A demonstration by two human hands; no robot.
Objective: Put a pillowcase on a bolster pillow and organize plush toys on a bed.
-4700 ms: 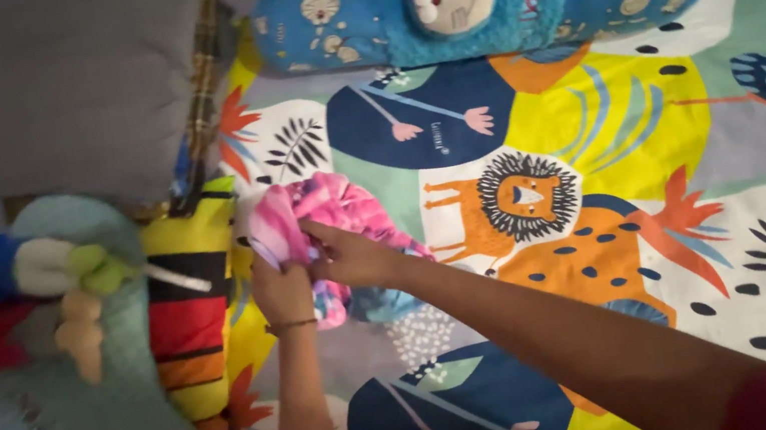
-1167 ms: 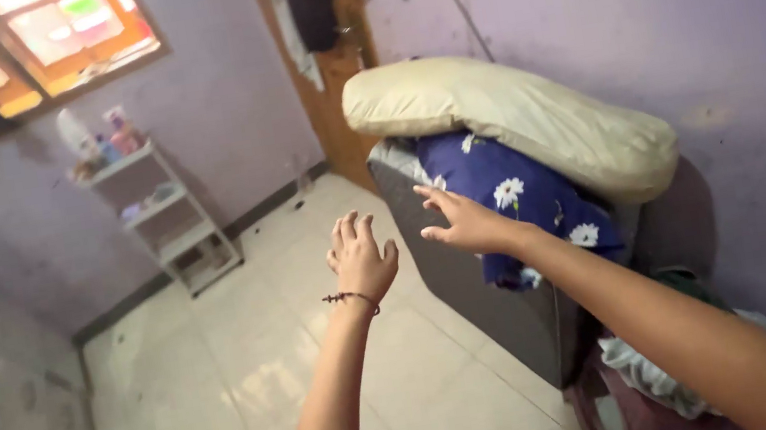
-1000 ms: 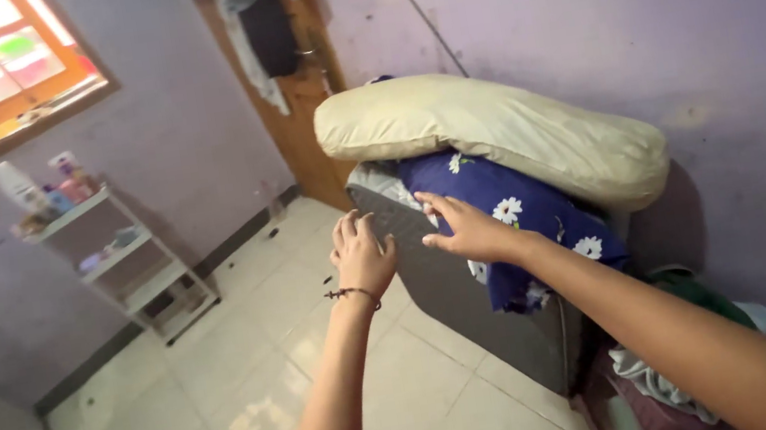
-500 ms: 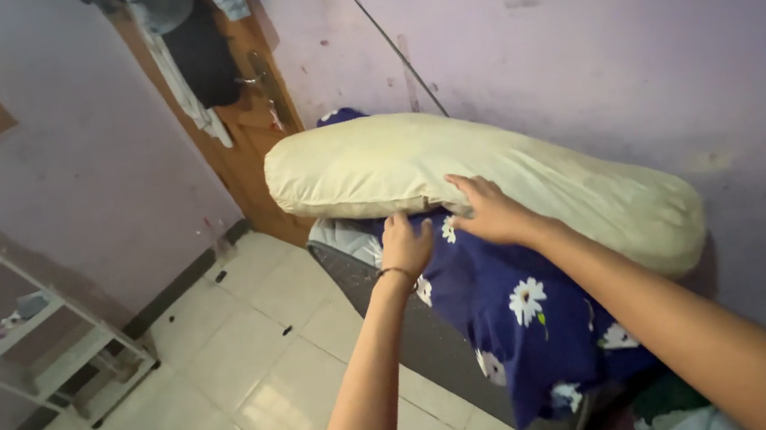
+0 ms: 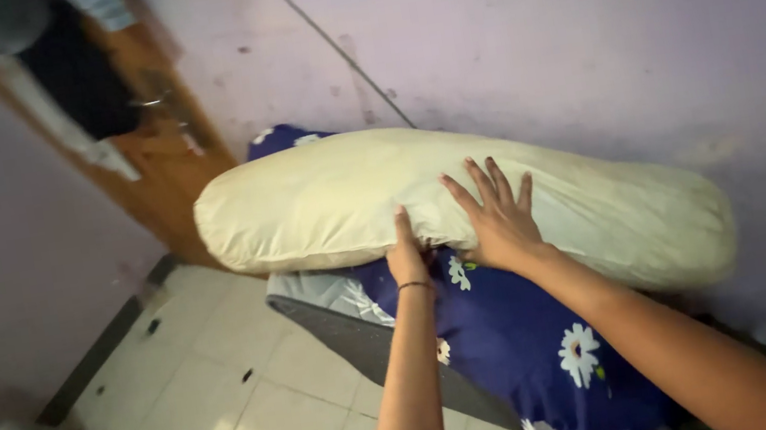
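- The pillow, long and cream, lies atop a blue floral cloth draped over a grey stand, against the lilac wall.
- Our right hand rests flat on it, fingers spread; our left hand presses its lower edge at 6 o'clock, grip unclear.
- We judge contact made but the pillow not yet lifted.
- A door stands at 10 o'clock.

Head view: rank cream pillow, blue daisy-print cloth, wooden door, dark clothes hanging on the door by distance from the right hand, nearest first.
1. Cream pillow: the right hand lies spread on it, touching.
2. Blue daisy-print cloth: directly under the pillow, just below the hand.
3. Wooden door: far left, past the pillow's end.
4. Dark clothes: upper left, hanging on the door.
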